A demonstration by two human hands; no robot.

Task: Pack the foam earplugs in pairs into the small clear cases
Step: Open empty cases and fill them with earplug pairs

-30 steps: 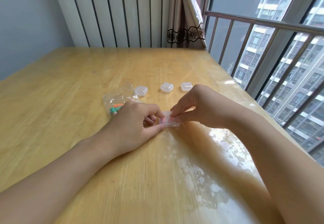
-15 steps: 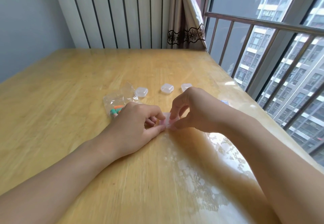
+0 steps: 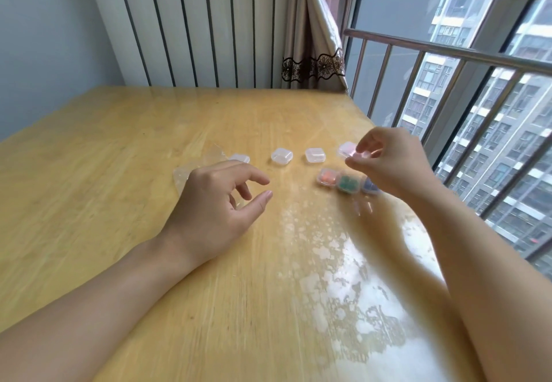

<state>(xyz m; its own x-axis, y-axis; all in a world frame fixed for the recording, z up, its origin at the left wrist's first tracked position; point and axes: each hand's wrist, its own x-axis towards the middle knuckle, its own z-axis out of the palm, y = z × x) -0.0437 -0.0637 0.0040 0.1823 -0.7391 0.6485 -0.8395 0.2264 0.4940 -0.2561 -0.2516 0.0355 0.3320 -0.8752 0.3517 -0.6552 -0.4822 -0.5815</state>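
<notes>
Nowhere legible writing, left hand (image 3: 215, 202) fingers loose, empty, right hand (image 3: 391, 163) pinching pinkish case (image 3: 346, 149).

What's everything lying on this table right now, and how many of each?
Table: one, light wood, glossy, beside the window.
Empty clear cases: three closed, in a row across the middle; the leftmost is partly behind the left hand.
Pinkish case: one, far right of that row, at the right hand's fingertips; whether it is gripped cannot be told.
Filled cases: three in a nearer row, contents orange, green and dark blue, the last partly hidden.
Plastic bag: one, clear, crumpled, mostly behind the left hand.
Curtain: one, beige with a lace band, far corner.
Window railing: metal bars, right side.
Left hand: above the table, fingers loosely curled, holding nothing.
Right hand: raised over the filled cases.
</notes>
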